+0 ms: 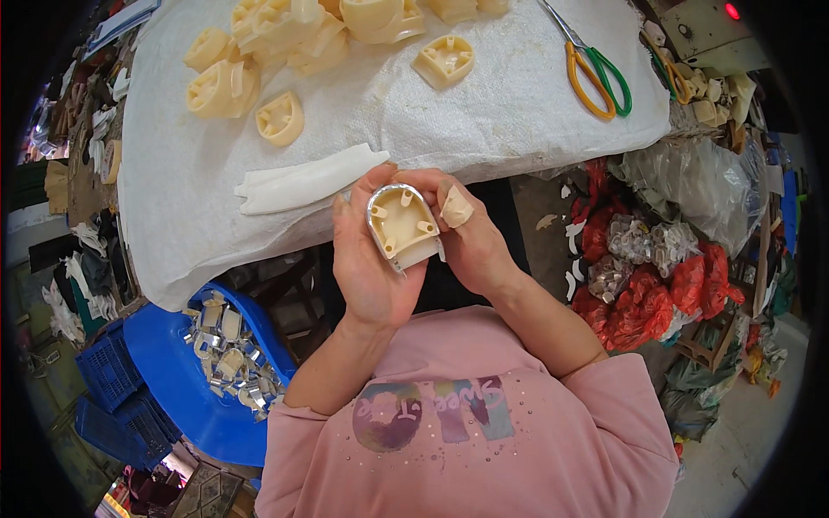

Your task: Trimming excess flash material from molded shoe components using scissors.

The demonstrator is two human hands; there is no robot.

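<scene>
The left hand [373, 272] and right hand [473, 246] are clamped on a cream, D-shaped plastic shell [402, 231] with a silver rim, at the near edge of the white, cloth-covered surface [518, 121]. At near left, a smooth blue plastic tub [164, 354] holds heaped silver-edged cream pieces [230, 363].

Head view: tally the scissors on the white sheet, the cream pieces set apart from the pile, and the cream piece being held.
Scissors on white sheet: 1
Cream pieces apart from pile: 2
Held silver-rimmed piece: 1
Total: 4
</scene>
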